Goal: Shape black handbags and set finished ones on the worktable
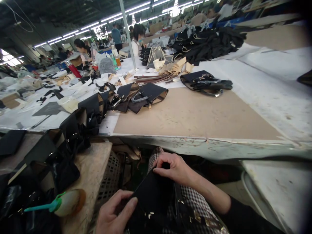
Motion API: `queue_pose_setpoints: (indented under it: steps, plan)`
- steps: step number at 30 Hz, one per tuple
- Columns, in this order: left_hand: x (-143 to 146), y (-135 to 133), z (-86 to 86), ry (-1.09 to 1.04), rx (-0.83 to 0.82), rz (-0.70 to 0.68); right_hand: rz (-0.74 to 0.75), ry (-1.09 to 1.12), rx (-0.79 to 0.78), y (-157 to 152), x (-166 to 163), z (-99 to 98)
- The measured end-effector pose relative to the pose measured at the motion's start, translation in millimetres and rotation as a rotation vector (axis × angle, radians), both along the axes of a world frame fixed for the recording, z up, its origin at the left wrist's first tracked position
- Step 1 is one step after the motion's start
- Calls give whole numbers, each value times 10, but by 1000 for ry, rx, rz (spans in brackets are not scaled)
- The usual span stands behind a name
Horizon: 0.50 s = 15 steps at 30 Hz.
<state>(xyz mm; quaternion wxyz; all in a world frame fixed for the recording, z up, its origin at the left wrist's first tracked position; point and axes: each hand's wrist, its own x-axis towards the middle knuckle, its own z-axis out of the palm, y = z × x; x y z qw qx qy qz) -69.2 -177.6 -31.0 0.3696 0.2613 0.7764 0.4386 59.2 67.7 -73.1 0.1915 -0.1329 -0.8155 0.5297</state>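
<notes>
A black handbag [156,201] with gold metal fittings lies on my lap, below the table edge. My left hand [113,213] grips its near left corner, thumb pressed on the black panel. My right hand [174,169] is curled over the bag's top edge, fingers closed on it. More black bags [136,96] with tan lining lie in a row on the brown board [195,115] on the table, and another black bag [206,83] with a metal handle sits further back.
A wooden side stand [91,169] at my left holds stacked black bags [68,136] and a teal-handled brush in a small pot [64,203]. A heap of black bags [209,42] lies at the far end. Other people work at distant tables [84,52].
</notes>
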Motion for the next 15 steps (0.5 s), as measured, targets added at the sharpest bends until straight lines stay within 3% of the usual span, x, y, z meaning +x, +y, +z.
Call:
queue_pose_setpoints:
  steps: [6, 9, 12, 15]
  plan:
    - [-53, 47, -117, -142, -40, 47, -97, -56, 70, -104, 17, -1]
    - [-111, 64, -195, -182, 15, 26, -129, -113, 121, -140, 23, 25]
    - [-182, 84, -172, -121, -3, -69, -130, -193, 121, -138, 14, 87]
    - [-242, 154, -23, 48, -147, -237, -64, -243, 99, -111, -7, 146]
